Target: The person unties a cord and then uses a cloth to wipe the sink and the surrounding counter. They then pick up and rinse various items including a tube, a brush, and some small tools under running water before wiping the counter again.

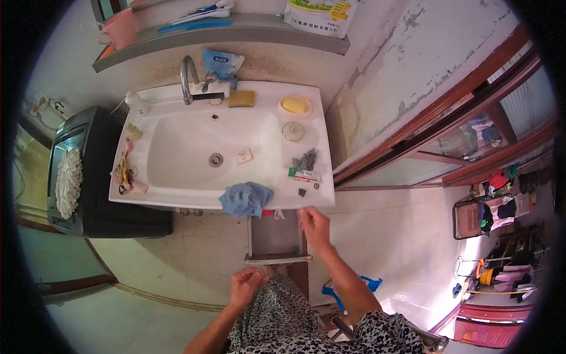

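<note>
My left hand (243, 287) is curled closed over my lap, just short of the front of a pulled-out drawer (277, 258). Whatever its fingers might hold is hidden. By the front right edge of the white sink (200, 133), my right hand (315, 228) hangs with its fingers bent inward, beside the drawer; its fingertips show nothing I can name. A crumpled blue cloth (244, 199) drapes over the sink's front rim. Inside the basin, right of the drain (216, 160), lies a small white block (244, 156).
Along the right rim sit a yellow soap in a dish (295, 105), a round lid (293, 131), a steel scrubber (305, 159) and a tube (304, 175). A sponge (242, 98) lies near the faucet (187, 79). A black washing machine (88, 177) stands left.
</note>
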The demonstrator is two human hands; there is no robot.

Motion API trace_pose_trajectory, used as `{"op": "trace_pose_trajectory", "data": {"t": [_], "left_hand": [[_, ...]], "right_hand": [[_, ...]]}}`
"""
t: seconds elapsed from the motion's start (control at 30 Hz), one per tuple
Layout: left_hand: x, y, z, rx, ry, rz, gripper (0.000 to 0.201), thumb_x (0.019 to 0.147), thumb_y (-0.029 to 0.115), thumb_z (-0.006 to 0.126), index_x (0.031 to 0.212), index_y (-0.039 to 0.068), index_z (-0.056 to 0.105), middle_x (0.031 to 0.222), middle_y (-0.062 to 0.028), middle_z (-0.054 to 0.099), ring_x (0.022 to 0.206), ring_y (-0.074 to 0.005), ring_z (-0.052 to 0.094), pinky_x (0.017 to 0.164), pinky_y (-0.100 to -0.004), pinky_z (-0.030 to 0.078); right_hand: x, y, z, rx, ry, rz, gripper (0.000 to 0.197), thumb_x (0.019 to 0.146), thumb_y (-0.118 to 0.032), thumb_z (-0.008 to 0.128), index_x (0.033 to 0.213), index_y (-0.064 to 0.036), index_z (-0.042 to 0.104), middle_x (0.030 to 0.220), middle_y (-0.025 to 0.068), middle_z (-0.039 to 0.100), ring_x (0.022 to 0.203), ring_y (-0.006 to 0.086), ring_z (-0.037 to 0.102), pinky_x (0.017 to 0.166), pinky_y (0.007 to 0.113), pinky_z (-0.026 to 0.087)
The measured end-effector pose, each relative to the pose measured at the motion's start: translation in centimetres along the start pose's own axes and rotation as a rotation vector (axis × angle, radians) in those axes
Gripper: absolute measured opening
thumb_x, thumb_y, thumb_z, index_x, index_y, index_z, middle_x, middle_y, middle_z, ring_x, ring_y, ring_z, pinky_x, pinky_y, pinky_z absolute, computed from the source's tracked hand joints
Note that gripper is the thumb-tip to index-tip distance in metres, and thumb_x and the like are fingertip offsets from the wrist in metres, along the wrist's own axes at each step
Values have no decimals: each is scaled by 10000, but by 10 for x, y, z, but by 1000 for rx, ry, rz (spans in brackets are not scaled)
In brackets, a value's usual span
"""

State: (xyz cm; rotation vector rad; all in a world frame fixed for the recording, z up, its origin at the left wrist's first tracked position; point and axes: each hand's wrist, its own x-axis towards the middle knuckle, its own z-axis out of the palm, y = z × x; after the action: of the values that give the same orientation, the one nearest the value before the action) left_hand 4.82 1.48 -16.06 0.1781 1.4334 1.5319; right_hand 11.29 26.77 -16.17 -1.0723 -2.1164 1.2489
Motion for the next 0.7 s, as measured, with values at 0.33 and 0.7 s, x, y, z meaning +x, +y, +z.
{"op": "trace_pose_trajectory", "data": {"t": [0.33, 0.7], "left_hand": [[20, 49, 19, 272, 226, 58, 195, 871, 167, 545, 923, -13, 595, 823, -60, 617, 746, -152, 584, 630, -262, 463], [140, 117, 34, 1252, 471, 566, 514, 747, 295, 644, 1200, 106, 491, 1243, -203, 437, 1199, -387, 352, 989, -485, 255]], "right_hand": [[106, -21, -2, -623, -117, -316, 284, 752, -228, 616, 1001, -106, 551, 996, 80, 523, 894, 298, 530, 744, 420, 441], [130, -6, -13, -969, -82, -727, 112, 736, -101, 589, 843, -72, 573, 773, 51, 529, 792, 223, 559, 636, 350, 446]]}}
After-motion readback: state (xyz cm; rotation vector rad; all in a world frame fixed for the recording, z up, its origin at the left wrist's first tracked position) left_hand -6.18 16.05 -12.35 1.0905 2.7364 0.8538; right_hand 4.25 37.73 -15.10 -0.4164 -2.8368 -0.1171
